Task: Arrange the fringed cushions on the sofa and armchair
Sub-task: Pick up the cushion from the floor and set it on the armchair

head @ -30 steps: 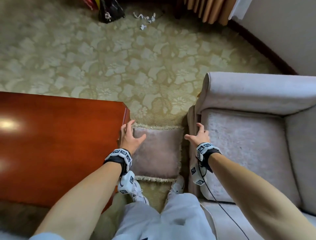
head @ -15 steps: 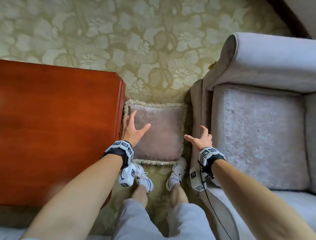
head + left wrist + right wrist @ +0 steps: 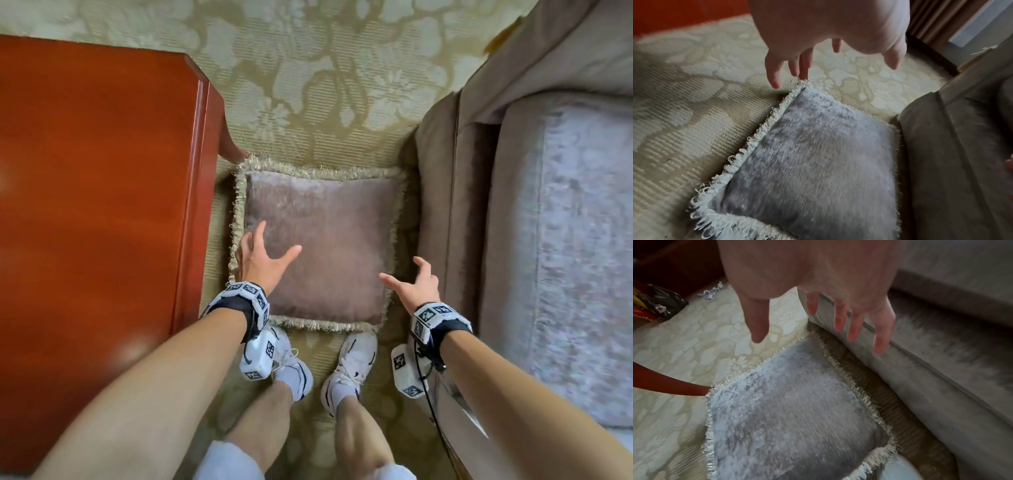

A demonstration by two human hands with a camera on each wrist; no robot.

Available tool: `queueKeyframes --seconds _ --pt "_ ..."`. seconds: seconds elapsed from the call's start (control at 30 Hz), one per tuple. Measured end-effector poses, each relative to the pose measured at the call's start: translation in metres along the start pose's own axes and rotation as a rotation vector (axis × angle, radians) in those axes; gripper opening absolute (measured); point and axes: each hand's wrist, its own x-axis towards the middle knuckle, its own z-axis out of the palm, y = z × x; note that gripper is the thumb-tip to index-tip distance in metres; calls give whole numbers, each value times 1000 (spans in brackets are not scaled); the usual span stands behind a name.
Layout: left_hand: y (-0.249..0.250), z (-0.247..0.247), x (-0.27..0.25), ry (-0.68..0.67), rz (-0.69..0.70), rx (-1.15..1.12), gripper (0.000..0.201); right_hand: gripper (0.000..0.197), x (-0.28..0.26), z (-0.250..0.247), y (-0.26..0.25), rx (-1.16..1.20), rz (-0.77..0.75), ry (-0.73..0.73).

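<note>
Fringed cushion point(image 3: 318, 253) flat on carpet point(image 3: 308, 85), wedged between wooden table point(image 3: 96, 205) at 9 o'clock and armchair point(image 3: 513, 240) at 3. My left hand point(image 3: 262, 255) spread over its left edge, right hand point(image 3: 416, 284) spread above right fringe; neither gripping yet. Risks, my guess: pinch fringe only, cushion sags or slips; knuckles scrape table leg point(image 3: 233, 150). Side gaps tight; open room at 12 and upward.

Cushion point(image 3: 322, 250): mauve-grey plush w/ beige fringe. Carpet point(image 3: 308, 85): olive-gold w/ pale cream floral pattern. Worktop point(image 3: 96, 192) on left: glossy red-brown wood. Armchair point(image 3: 561, 233) on right: taupe frame, lilac-grey mottled seat. Trainers point(image 3: 349, 370): white, dark trim. Wristbands point(image 3: 239, 301): black, w/ b&w square markers.
</note>
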Motion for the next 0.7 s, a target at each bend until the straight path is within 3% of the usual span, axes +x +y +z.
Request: queueKeyframes --seconds 0.33,0.7 --pt "-63 72 127 91 -60 58 101 108 132 67 7 31 -20 -67" --pt "-105 98 197 127 -129 78 111 119 197 124 4 76 39 -49"
